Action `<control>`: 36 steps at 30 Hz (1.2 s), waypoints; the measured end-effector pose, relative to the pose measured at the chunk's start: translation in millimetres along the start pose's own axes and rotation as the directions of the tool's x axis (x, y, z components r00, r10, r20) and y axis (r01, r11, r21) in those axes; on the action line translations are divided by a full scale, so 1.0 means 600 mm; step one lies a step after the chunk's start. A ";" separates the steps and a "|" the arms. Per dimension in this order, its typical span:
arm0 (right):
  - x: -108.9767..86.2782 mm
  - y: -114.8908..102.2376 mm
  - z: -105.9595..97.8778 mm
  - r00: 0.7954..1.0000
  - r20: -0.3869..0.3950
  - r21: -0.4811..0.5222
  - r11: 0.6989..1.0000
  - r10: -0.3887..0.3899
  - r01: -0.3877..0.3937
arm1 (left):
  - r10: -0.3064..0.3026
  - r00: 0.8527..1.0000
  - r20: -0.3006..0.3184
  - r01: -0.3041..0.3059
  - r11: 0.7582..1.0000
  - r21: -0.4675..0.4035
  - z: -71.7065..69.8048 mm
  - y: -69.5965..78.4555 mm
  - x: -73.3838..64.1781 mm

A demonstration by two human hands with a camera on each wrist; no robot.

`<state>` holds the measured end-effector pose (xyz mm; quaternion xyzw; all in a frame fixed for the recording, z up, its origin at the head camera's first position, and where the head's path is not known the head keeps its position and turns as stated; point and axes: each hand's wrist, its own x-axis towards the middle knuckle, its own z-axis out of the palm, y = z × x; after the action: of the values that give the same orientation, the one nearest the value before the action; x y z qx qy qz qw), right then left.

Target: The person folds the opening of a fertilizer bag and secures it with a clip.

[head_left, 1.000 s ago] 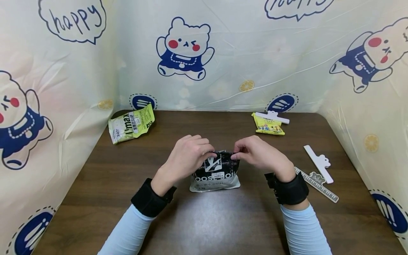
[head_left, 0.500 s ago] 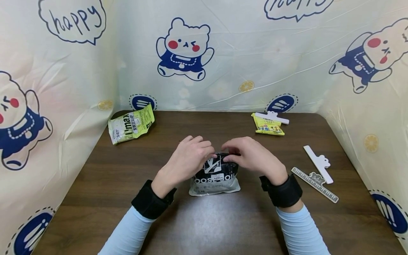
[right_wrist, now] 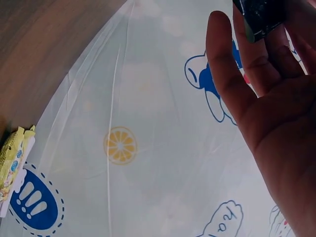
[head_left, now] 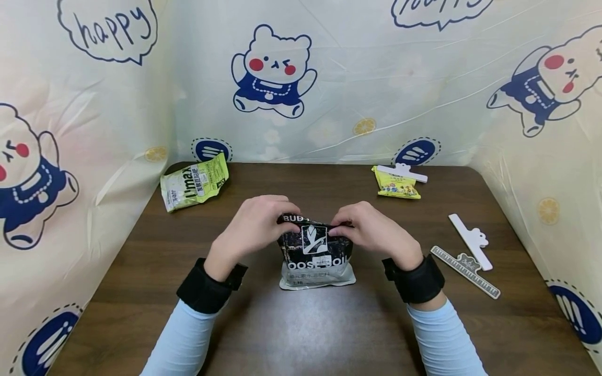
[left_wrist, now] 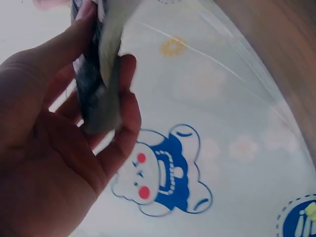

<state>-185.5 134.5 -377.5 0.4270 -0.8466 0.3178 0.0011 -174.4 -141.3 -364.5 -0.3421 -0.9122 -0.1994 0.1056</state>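
shifted outward, my left hand point(head_left: 256, 223) pinches the black bag point(head_left: 317, 263) top left, my right hand point(head_left: 373, 228) top right, closure seemingly unfinished.

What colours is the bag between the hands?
The bag is black above, silvery grey below, with white lettering; best in the head view.

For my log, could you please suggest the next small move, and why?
I'd probably fold down the top of the black-and-grey plastic pouch evenly: the left hand and right hand hold its upper edge, which sits higher on the left hand's side.
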 end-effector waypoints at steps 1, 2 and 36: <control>0.000 0.000 0.000 1.000 -0.002 0.001 1.000 -0.004 0.004 | -0.011 1.000 0.004 0.011 1.000 -0.029 -0.003 -0.005 0.000; 0.000 0.001 0.001 1.000 -0.003 0.003 1.000 -0.006 0.006 | -0.018 1.000 0.006 0.018 0.998 -0.056 -0.005 -0.009 -0.001; -0.004 0.011 -0.003 0.993 -0.115 -0.039 0.999 -0.021 0.016 | -0.044 0.999 0.000 0.043 0.988 -0.147 -0.003 -0.020 0.004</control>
<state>-189.3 140.4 -380.3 0.4156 -0.8469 0.3259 0.0611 -184.1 -148.9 -365.8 -0.3287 -0.9021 -0.2687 0.0773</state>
